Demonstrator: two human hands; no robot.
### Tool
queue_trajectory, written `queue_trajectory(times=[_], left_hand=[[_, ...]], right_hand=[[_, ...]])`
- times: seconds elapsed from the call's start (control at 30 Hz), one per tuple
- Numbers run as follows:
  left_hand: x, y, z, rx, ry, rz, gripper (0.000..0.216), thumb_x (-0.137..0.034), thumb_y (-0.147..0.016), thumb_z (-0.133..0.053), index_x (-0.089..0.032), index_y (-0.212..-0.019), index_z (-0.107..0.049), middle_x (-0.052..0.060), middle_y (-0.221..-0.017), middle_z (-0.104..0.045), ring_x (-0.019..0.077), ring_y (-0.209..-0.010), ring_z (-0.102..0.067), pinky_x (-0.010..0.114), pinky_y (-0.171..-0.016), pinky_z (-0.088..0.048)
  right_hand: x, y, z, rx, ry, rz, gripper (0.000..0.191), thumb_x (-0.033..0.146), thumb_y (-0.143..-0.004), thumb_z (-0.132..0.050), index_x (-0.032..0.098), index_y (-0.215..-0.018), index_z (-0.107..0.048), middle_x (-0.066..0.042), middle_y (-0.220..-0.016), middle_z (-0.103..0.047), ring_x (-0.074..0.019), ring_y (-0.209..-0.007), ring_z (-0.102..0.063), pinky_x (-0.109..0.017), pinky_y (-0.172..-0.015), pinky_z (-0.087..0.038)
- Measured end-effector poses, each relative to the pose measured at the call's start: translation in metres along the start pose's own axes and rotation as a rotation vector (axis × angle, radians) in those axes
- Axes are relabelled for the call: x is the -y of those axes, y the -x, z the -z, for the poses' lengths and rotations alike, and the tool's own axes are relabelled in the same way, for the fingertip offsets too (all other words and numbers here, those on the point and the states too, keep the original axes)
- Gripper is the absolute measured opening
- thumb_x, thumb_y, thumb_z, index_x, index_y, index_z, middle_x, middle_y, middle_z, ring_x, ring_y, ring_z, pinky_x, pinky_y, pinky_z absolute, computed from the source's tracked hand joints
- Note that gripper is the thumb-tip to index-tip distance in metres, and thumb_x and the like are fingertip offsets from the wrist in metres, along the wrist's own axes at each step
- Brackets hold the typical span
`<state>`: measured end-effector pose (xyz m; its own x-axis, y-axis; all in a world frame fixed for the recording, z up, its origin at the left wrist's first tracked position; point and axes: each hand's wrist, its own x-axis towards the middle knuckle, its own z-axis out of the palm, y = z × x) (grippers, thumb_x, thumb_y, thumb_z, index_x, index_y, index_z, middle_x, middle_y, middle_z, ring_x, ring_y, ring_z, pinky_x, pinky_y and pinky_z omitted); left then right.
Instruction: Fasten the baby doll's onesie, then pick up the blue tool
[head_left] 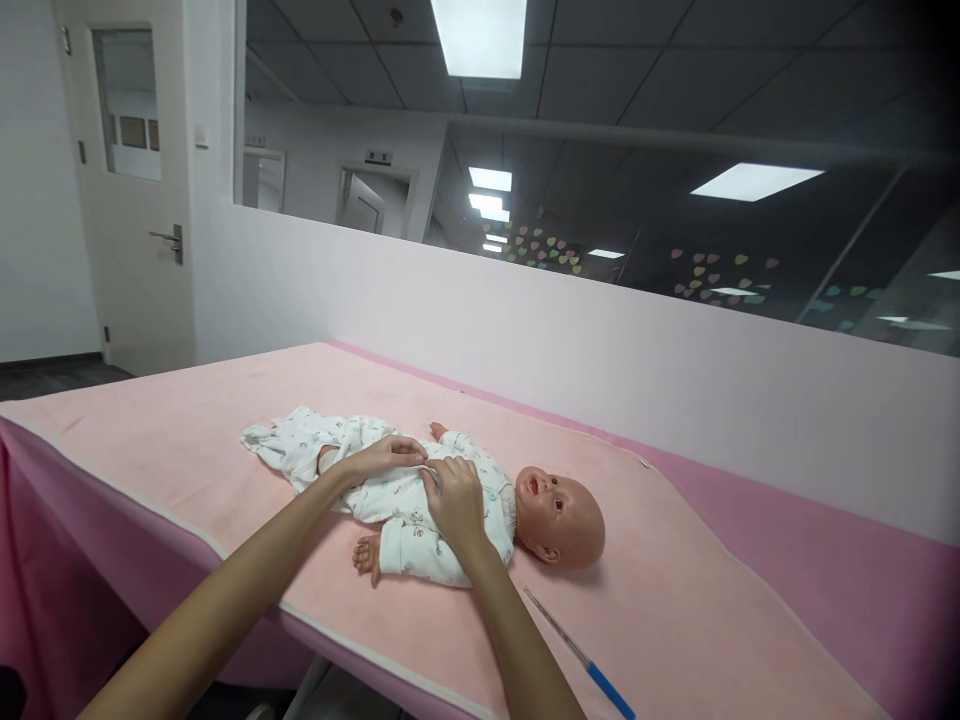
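A baby doll [561, 520] lies on its back on the pink-covered table, its head to the right. It wears a white printed baby shirt [431, 555], and the printed trousers [289, 445] stretch out to the left. My left hand [388, 456] rests over the doll's belly, fingers bent and pinching the front of the shirt. Right beside it, my right hand [456, 492] is on the doll's chest, its fingertips closed on the same stretch of cloth. The fingertips of both hands almost meet. Exactly what lies between them is partly hidden.
A thin clear stick with a blue end [609, 690] lies on the table near the doll's head. The pink table cover [712, 620] hangs over the front edge. Behind the table runs a white wall [465, 310] with a long window; a door [135, 250] stands at the far left.
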<state>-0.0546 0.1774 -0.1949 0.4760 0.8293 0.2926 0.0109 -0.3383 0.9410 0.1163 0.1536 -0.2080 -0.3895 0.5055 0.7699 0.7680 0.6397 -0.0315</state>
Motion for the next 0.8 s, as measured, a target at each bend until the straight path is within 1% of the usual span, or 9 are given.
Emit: queue_trajectory(times=[0.13,0.23,0.43,0.57,0.7,0.8], left_hand=[[0.004,-0.002,0.002,0.003,-0.065,0.005,0.034,-0.032,-0.063,-0.070,-0.016,-0.092,-0.062,0.001,-0.078,-0.061,0.0131,-0.075,-0.054,0.023,-0.067,-0.041],[0.008,-0.002,0.003,0.005,-0.053,0.001,0.039,-0.025,-0.058,-0.073,-0.017,-0.094,-0.062,0.001,-0.083,-0.062,0.0129,-0.078,-0.055,0.023,-0.069,-0.042],[0.011,-0.001,0.004,-0.039,0.042,0.061,0.047,-0.021,-0.057,-0.074,-0.018,-0.101,-0.060,0.003,-0.086,-0.065,0.0143,-0.080,-0.059,0.026,-0.074,-0.044],[0.012,-0.002,0.004,-0.066,0.040,0.103,0.046,-0.021,-0.057,-0.074,-0.017,-0.101,-0.061,0.005,-0.089,-0.067,0.0149,-0.080,-0.061,0.025,-0.073,-0.046],[0.011,-0.001,0.004,-0.059,0.034,0.128,0.049,-0.021,-0.059,-0.073,-0.017,-0.106,-0.060,0.007,-0.093,-0.068,0.0166,-0.083,-0.062,0.026,-0.074,-0.047],[0.009,0.001,0.003,-0.066,0.013,0.127,0.047,-0.022,-0.060,-0.072,-0.016,-0.105,-0.061,0.008,-0.091,-0.068,0.0175,-0.083,-0.062,0.026,-0.073,-0.047]], right_hand=[[0.000,0.000,0.000,-0.009,0.005,0.008,0.016,0.022,-0.085,-0.044,0.020,-0.082,-0.059,-0.002,-0.068,-0.057,-0.0158,-0.071,-0.048,-0.028,-0.068,-0.029],[0.000,0.000,0.000,-0.006,0.000,0.014,0.017,0.021,-0.086,-0.042,0.020,-0.083,-0.059,-0.002,-0.069,-0.057,-0.0159,-0.073,-0.048,-0.028,-0.069,-0.029],[0.001,0.000,0.001,-0.005,0.002,-0.006,0.018,0.019,-0.086,-0.041,0.021,-0.085,-0.059,-0.002,-0.070,-0.057,-0.0162,-0.074,-0.048,-0.029,-0.070,-0.030],[0.001,0.000,0.002,-0.013,-0.008,-0.010,0.017,0.018,-0.085,-0.042,0.020,-0.086,-0.059,-0.002,-0.071,-0.058,-0.0161,-0.074,-0.048,-0.029,-0.070,-0.030],[0.002,0.000,0.002,-0.022,-0.006,-0.009,0.018,0.018,-0.085,-0.041,0.020,-0.086,-0.058,-0.002,-0.072,-0.058,-0.0155,-0.074,-0.049,-0.028,-0.070,-0.029],[0.002,0.000,0.002,-0.028,-0.001,-0.008,0.019,0.018,-0.086,-0.039,0.020,-0.087,-0.058,-0.002,-0.072,-0.058,-0.0155,-0.074,-0.049,-0.028,-0.070,-0.029]])
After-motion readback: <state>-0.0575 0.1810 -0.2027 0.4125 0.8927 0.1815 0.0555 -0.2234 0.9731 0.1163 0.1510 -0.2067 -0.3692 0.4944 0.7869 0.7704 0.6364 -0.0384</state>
